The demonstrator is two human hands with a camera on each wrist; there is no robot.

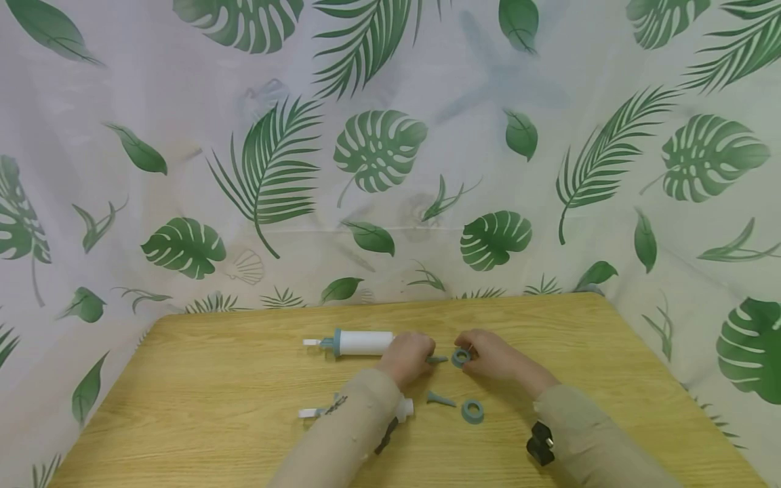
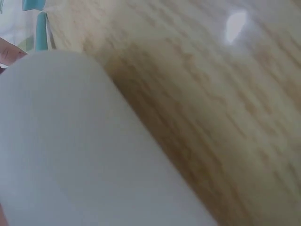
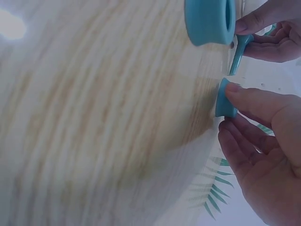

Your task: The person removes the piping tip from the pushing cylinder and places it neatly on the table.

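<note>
My left hand pinches a slim blue-grey tapered nozzle by its wider end, as the right wrist view shows. Just right of it, my right hand pinches a blue-grey ring between thumb and fingers, close over the table. A white tube with a blue-grey collar and a plunger lies left of my left hand, which hides its right end. That smooth white tube fills much of the left wrist view.
Nearer me lie a second nozzle and a second ring. A second plunger tube is mostly hidden under my left forearm. The wooden table ends at a leaf-patterned curtain.
</note>
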